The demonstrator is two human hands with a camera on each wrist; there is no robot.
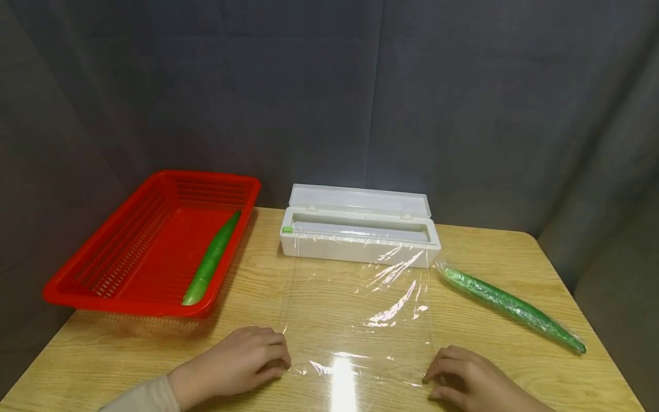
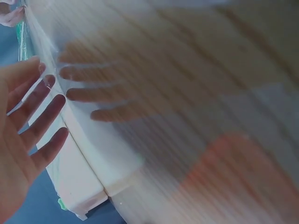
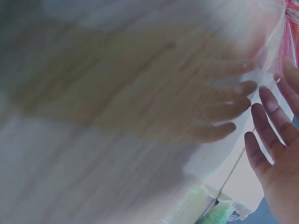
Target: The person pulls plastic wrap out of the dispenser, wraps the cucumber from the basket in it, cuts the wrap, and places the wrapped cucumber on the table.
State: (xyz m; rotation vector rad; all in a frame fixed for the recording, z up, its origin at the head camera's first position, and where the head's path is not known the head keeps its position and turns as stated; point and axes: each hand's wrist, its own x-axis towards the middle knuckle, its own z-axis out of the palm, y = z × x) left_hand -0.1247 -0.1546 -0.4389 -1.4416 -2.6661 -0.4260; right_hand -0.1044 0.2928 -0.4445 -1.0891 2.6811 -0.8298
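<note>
A sheet of clear plastic wrap point(image 1: 355, 309) stretches from a white dispenser box point(image 1: 355, 252) over the wood table toward me. At its near left corner my left hand point(image 1: 247, 360) pinches the film between thumb and forefinger. The near right corner is pinched by my right hand point(image 1: 465, 375) in the same way. The other fingers of the left hand point(image 2: 28, 121) and right hand point(image 3: 280, 135) are spread loosely in the wrist views. Inside the box, under its raised lid point(image 1: 360, 199), the roll point(image 1: 360, 230) shows.
To the left stands a red plastic basket point(image 1: 56, 293) with a bare cucumber point(image 1: 212, 263) along its right side. A cucumber wrapped in film point(image 1: 509, 305) lies slanted on the table right of the sheet. A small green slider point(image 1: 287, 229) sits on the box's left end. Dark curtains point(image 1: 329, 103) hang behind.
</note>
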